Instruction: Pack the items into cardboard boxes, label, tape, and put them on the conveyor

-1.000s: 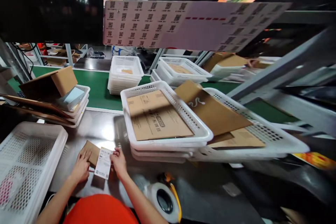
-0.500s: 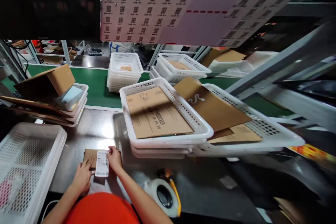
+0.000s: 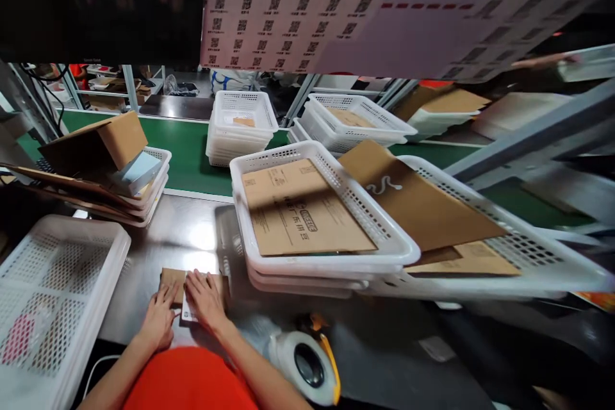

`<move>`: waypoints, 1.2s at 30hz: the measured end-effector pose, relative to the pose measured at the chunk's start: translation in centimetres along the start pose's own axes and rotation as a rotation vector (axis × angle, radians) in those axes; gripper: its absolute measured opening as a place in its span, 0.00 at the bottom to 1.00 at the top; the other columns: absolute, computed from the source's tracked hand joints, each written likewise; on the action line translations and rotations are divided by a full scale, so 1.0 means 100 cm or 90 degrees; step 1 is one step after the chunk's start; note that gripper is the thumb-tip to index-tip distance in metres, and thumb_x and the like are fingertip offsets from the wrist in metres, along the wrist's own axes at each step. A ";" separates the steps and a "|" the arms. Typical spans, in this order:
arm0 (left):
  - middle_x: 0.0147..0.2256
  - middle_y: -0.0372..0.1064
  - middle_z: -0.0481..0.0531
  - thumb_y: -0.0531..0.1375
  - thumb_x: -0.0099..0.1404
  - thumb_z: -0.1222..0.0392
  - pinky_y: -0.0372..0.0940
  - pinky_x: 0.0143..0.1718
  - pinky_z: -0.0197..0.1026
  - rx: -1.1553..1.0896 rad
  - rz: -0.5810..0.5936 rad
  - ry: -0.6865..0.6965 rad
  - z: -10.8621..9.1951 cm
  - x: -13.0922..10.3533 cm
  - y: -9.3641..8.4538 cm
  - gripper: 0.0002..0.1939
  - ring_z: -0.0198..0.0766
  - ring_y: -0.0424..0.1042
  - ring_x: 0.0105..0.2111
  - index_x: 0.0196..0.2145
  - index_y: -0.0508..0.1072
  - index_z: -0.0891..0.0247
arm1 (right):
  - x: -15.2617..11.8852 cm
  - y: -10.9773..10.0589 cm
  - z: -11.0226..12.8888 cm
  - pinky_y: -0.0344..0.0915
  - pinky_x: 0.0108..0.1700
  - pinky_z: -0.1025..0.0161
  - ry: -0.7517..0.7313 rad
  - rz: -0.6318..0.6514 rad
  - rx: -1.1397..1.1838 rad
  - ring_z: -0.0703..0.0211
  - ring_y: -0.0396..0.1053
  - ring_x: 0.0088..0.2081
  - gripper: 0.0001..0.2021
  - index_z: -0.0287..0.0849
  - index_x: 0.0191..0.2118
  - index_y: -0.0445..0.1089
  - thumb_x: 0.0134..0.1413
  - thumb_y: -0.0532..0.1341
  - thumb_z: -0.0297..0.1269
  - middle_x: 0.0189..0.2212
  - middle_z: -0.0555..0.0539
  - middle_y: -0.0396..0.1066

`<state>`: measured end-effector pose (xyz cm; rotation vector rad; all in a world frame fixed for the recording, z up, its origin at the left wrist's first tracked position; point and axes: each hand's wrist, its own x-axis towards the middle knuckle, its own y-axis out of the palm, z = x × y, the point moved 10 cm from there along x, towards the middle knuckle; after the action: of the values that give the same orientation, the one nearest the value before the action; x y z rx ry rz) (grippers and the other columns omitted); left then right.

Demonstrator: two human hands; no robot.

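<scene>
A small brown cardboard box lies on the shiny metal tabletop in front of me. On its top is a white printed label, mostly covered by my right hand. That hand lies flat over the label with its fingers stretched out. My left hand rests on the box's left part, fingers spread, its thumb close to the label's left edge. Neither hand is wrapped round anything.
Stacked white baskets with flat cardboard stand beyond the box to the right. At the left is a white crate. A tape roll sits right of my right forearm. A green belt runs behind.
My right hand has gone from the label's upper right edge to flat on top of it. My left hand stays on the box. The view has shifted, so the surroundings appear farther right.
</scene>
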<state>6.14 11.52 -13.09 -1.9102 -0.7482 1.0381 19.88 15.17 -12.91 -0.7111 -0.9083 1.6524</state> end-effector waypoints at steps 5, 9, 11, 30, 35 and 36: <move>0.79 0.40 0.44 0.58 0.58 0.68 0.47 0.76 0.57 -0.046 -0.012 0.043 0.006 -0.002 -0.006 0.30 0.55 0.44 0.76 0.56 0.83 0.56 | 0.012 0.000 -0.024 0.41 0.76 0.32 -0.014 0.072 -0.076 0.39 0.48 0.77 0.28 0.42 0.74 0.59 0.74 0.51 0.42 0.75 0.39 0.53; 0.77 0.48 0.43 0.58 0.56 0.68 0.53 0.74 0.53 -0.050 -0.017 0.052 0.014 -0.001 -0.012 0.22 0.54 0.47 0.75 0.43 0.88 0.60 | 0.025 0.003 -0.022 0.36 0.76 0.29 -0.017 0.091 -0.117 0.35 0.43 0.78 0.29 0.41 0.75 0.57 0.74 0.51 0.44 0.76 0.40 0.50; 0.77 0.50 0.44 0.58 0.55 0.69 0.55 0.74 0.53 -0.034 -0.015 0.056 0.015 0.000 -0.013 0.20 0.54 0.48 0.75 0.39 0.88 0.62 | 0.032 0.008 -0.011 0.38 0.76 0.30 -0.029 0.104 -0.123 0.34 0.43 0.77 0.30 0.43 0.75 0.57 0.73 0.53 0.46 0.76 0.41 0.50; 0.74 0.56 0.45 0.62 0.52 0.66 0.68 0.63 0.56 -0.114 0.044 0.053 0.021 0.007 -0.032 0.14 0.59 0.48 0.74 0.32 0.87 0.61 | -0.002 0.010 -0.013 0.38 0.75 0.28 -0.046 0.044 -0.066 0.22 0.49 0.74 0.43 0.35 0.70 0.64 0.51 0.73 0.47 0.74 0.27 0.55; 0.71 0.63 0.52 0.66 0.58 0.56 0.59 0.70 0.57 -0.148 0.041 0.051 0.015 0.007 -0.044 0.12 0.59 0.51 0.73 0.37 0.87 0.59 | 0.004 0.003 0.000 0.35 0.75 0.28 -0.006 0.016 -0.072 0.17 0.51 0.72 0.47 0.35 0.71 0.62 0.45 0.73 0.40 0.73 0.27 0.57; 0.70 0.66 0.54 0.67 0.58 0.53 0.58 0.70 0.56 -0.165 0.030 0.045 0.014 0.007 -0.046 0.14 0.58 0.52 0.73 0.40 0.87 0.59 | 0.006 0.000 -0.002 0.36 0.75 0.27 -0.005 0.027 -0.078 0.16 0.53 0.72 0.49 0.35 0.72 0.62 0.42 0.74 0.39 0.73 0.26 0.57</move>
<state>4.77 14.80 -9.86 -2.1830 -0.8336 0.9337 19.86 15.73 -13.04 -0.8140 -1.0129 1.6481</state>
